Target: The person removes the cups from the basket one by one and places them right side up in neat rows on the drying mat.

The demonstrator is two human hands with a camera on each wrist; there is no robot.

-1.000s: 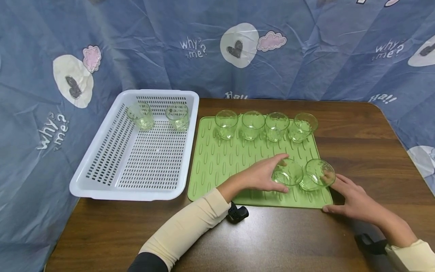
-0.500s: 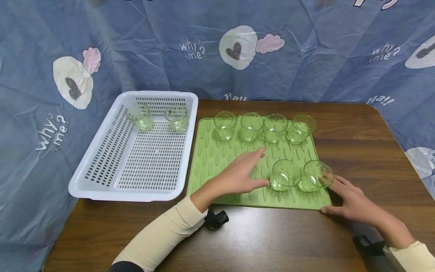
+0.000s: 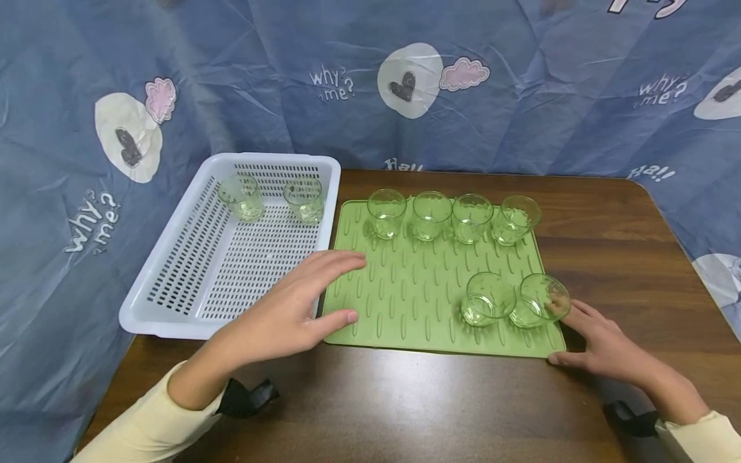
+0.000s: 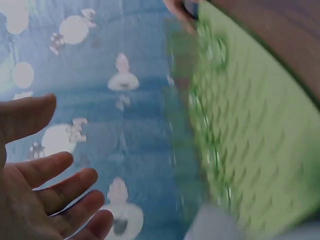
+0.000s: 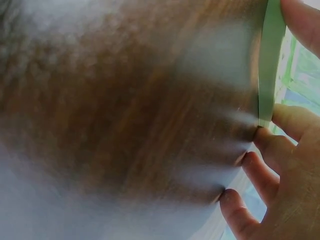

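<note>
My left hand [image 3: 289, 308] hovers over the gap between the white basket and the green mat, thumb and fingers apart with nothing between them; the left wrist view also shows its bare palm and spread fingers [image 4: 75, 190]. At the right edge of the ribbed green drying mat [image 3: 399, 289] rests my right hand [image 3: 608, 341], fingertips on the wood and thumb by the mat's front corner. Just beside it stands a clear green-tinted glass [image 3: 535, 299], and a second glass [image 3: 486, 299] is to its left. Several similar glasses [image 3: 386, 212] line the mat's back edge.
A white perforated plastic basket [image 3: 136, 308] stands at the left with two glasses [image 3: 303, 199] at its back. The brown wooden table [image 3: 434, 405] runs in front of the mat. Behind hangs a blue printed cloth [image 3: 231, 77].
My left hand has let go of the left front glass and drawn away leftward, off the mat's middle to beside the basket. The right hand has stayed in place.
</note>
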